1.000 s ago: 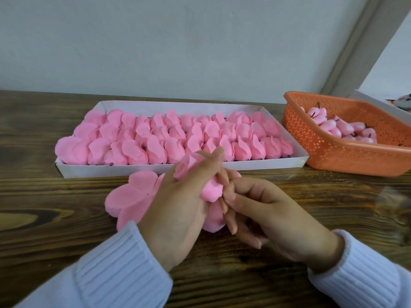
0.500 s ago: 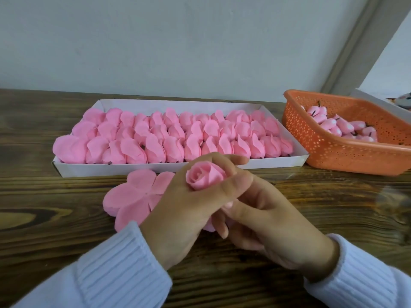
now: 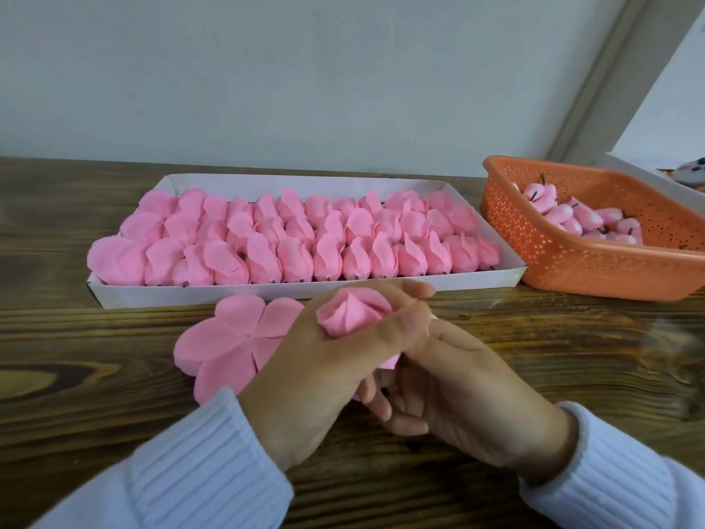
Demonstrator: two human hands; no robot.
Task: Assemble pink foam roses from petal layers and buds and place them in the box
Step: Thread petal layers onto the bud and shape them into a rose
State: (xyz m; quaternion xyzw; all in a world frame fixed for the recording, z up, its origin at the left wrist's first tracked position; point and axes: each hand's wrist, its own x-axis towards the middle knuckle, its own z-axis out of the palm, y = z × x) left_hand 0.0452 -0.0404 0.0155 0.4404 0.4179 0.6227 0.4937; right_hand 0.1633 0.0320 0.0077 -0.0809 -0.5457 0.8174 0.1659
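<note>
My left hand (image 3: 324, 360) is curled around a pink foam rose (image 3: 349, 313), petals folded up, its top facing me. My right hand (image 3: 461, 395) sits under and to the right of it, fingers pinching the rose's underside; what they grip there is hidden. A flat pink petal layer (image 3: 232, 339) lies on the table left of my left hand, partly covered by it. Behind stands the shallow white box (image 3: 267, 292), filled with rows of finished pink roses (image 3: 305, 238).
An orange perforated basket (image 3: 572, 261) holding several pink buds (image 3: 580, 219) with dark stems stands at the right on the wooden table (image 3: 572, 357). A white edge of another container (image 3: 656, 179) shows behind the basket. A plain wall rises behind the table.
The petals have been wrapped up around the bud into a closed rose. My left hand has turned so its top faces me, and my right hand has slipped underneath.
</note>
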